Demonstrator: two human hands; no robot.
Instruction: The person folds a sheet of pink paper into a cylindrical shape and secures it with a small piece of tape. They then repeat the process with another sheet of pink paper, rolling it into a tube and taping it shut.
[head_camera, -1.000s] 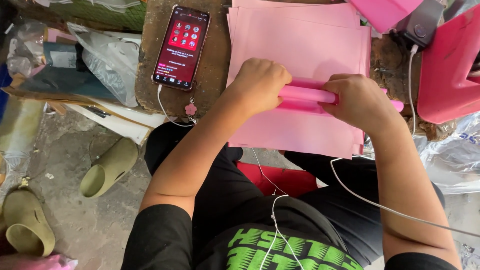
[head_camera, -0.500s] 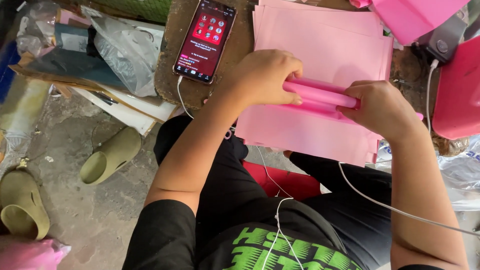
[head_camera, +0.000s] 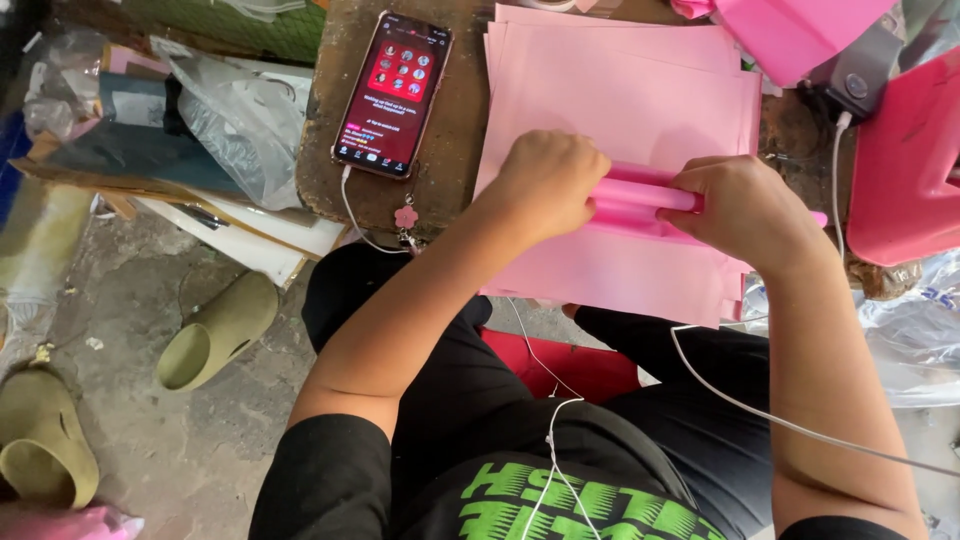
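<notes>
Nearest the camera is the person's black shirt with a green print (head_camera: 590, 505), a thin white cable (head_camera: 548, 440) running down over it; black trousers cover the lap, and a strip of red seat (head_camera: 560, 365) shows between the knees. Below the table edge, off to the left of the paper stack, two olive slippers lie on the concrete floor (head_camera: 150, 440); one slipper (head_camera: 215, 330) sits near the knee, the other (head_camera: 40, 440) further left.

Both forearms reach forward to the stack of pink paper (head_camera: 620, 110) that lies on the worn wooden table (head_camera: 450, 150). On top of the stack's near half lies a rolled pink sheet (head_camera: 645, 195), across the stack from side to side. The left hand (head_camera: 550, 180) is curled over the roll's left end, its grip closed on the roll; the right hand (head_camera: 745, 205) is curled over the right part, fingers pressed down around it, and a short tip of the roll pokes out beyond it.

Just left of the stack a phone (head_camera: 393, 95) lies face up with a lit red screen, a small pink flower charm (head_camera: 405, 216) hanging at its near end. Right of the stack stands a red plastic bin (head_camera: 905, 165); beyond the stack's far right corner rest more pink pieces (head_camera: 790, 30). Far left of the stack, clear plastic bags (head_camera: 235, 115) are heaped.
</notes>
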